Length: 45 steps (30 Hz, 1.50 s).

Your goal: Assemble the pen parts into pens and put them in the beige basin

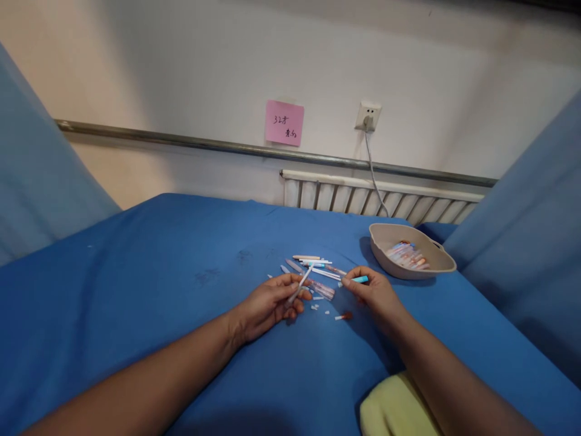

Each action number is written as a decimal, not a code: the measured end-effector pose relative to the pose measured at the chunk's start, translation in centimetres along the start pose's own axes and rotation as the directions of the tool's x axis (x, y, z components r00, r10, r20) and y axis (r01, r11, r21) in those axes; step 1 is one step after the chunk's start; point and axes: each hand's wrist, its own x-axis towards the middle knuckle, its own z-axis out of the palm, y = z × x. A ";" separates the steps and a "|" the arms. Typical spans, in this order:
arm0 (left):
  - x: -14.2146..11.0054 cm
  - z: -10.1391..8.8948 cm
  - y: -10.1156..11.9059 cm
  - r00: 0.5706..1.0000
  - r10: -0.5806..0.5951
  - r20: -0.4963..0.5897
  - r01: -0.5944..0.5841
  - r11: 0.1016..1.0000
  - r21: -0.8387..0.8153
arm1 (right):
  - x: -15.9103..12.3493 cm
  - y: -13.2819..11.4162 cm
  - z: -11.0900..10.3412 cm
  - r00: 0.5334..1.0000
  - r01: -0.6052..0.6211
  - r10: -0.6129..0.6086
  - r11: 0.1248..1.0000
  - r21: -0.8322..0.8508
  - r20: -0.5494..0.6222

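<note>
Over blue sheet (181, 266), left hand (272, 301) gripping white stick (302, 283), slanted, upper end pointing toward loose sticks (327, 274). Right hand (376, 297) pinching slim pen (362, 279), blue end poking out past fingers. Between hands, clear tubes (323, 290) lying bunched, white bits (327, 312) lying strewn nearer. Off right, beige basin (442, 261) sitting on sheet, holding heaped pens (411, 257); yellow cloth (393, 402) lying beside right forearm (449, 384).
</note>
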 end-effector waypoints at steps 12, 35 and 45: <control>0.0 0.3 0.1 0.999 -0.028 -0.032 0.025 0.997 -0.078 | 0.2 -0.1 -0.5 0.994 0.085 -0.093 0.990 -0.112 -0.066; 0.9 -1.5 1.0 0.940 0.133 -0.315 -0.159 0.986 -0.057 | 1.4 2.3 -1.9 0.985 0.126 -0.010 0.736 -0.666 0.174; 1.0 -1.3 0.6 0.936 0.153 -0.318 -0.158 0.987 0.013 | 2.7 2.3 -2.4 0.966 0.180 -0.255 0.553 -0.813 0.041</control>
